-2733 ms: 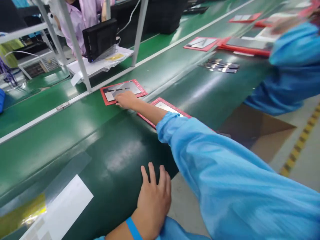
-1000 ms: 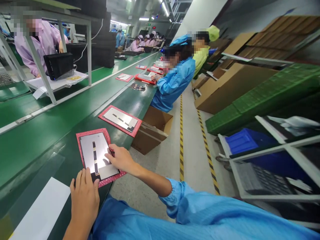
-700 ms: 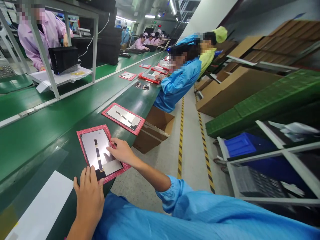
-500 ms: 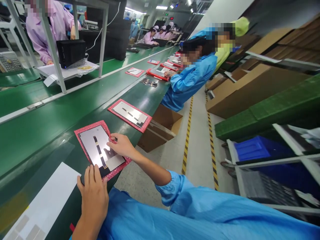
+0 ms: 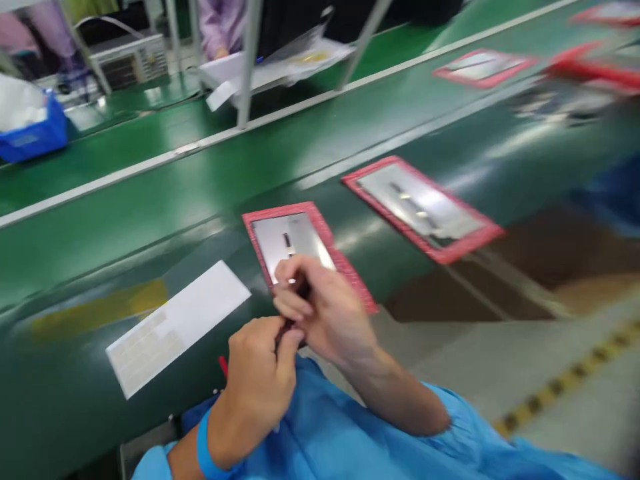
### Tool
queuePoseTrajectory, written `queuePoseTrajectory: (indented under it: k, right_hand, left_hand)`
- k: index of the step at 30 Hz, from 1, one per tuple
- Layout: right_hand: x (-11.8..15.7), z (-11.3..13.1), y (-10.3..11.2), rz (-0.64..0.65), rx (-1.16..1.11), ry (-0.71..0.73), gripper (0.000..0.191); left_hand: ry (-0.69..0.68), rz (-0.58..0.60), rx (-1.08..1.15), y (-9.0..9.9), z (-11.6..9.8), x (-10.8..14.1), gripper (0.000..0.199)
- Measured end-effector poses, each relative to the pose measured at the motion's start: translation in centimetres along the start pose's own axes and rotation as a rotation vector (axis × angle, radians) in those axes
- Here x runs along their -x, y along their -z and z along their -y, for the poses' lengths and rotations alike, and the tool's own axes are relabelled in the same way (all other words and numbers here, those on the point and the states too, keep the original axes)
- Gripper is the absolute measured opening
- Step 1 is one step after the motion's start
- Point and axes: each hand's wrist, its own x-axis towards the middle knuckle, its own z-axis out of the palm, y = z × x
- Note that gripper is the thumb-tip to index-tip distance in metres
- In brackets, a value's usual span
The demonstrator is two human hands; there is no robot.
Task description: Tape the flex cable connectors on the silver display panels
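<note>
My left hand (image 5: 260,373), with a blue band at its wrist, is closed near the bench's front edge. My right hand (image 5: 333,310) meets it with bent fingers pinched together. Something small and dark shows between the two hands, too blurred to name. Just behind them a silvery panel (image 5: 313,233) with a dark strip lies on pink bubble wrap (image 5: 357,280), partly hidden by my right hand. To the left, a white sheet (image 5: 200,307) with rows of pale stickers rests on the green bench.
Another panel (image 5: 435,207) on pink wrap lies to the right on the bench (image 5: 210,240). Farther right is a third wrapped piece (image 5: 485,67). A metal frame (image 5: 249,80) stands behind, with a blue bin (image 5: 35,133) at far left. Cardboard sits below right.
The view has turned left and down. Both hands have left the panel and come together in front of it, fingers closed.
</note>
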Motion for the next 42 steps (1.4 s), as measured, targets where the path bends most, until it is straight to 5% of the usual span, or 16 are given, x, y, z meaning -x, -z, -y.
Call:
queuePoseTrajectory:
  k: [3,9,12,16,19,23,28,34,42]
  right_hand:
    - [-0.1,-0.8,-0.6,0.029,-0.005,0.011,0.035]
    - [-1.5,-0.7,0.7,0.348,0.502,0.047,0.038]
    - [-2.7,0.2,1.7,0.367,0.568,0.057,0.032]
    - [-4.4,0.6,1.6,0.259,0.602,-0.007,0.027]
    - [-5.5,-0.4,0.0,0.298,0.61,-0.075,0.022]
    - [-7.2,-2.9,-3.1,0.357,0.597,-0.078,0.01]
    - [-9.6,-6.0,-5.9,0.398,0.574,0.018,0.012]
    - [-13.8,-11.2,-8.0,0.364,0.528,-0.087,0.019]
    - [-15.7,-14.0,-8.0,0.39,0.607,-0.071,0.024]
  left_hand:
    - [0.073,-0.054,-0.023,1.6,0.2,1.1,0.027]
    - [0.047,-0.04,-0.095,4.6,1.9,2.0,0.025]
    - [0.037,-0.074,-0.221,6.8,5.1,1.5,0.024]
    - [0.186,-0.203,-0.492,12.1,11.5,1.8,0.04]
    - [0.317,-0.235,-0.663,15.7,15.1,3.4,0.046]
    - [0.424,-0.273,-0.807,18.0,16.7,6.0,0.053]
    - [0.514,-0.388,-0.897,17.7,16.3,7.2,0.055]
    - [0.154,-0.391,-0.775,13.2,15.5,2.8,0.039]
    - [0.134,-0.381,-0.687,10.8,16.7,0.9,0.039]
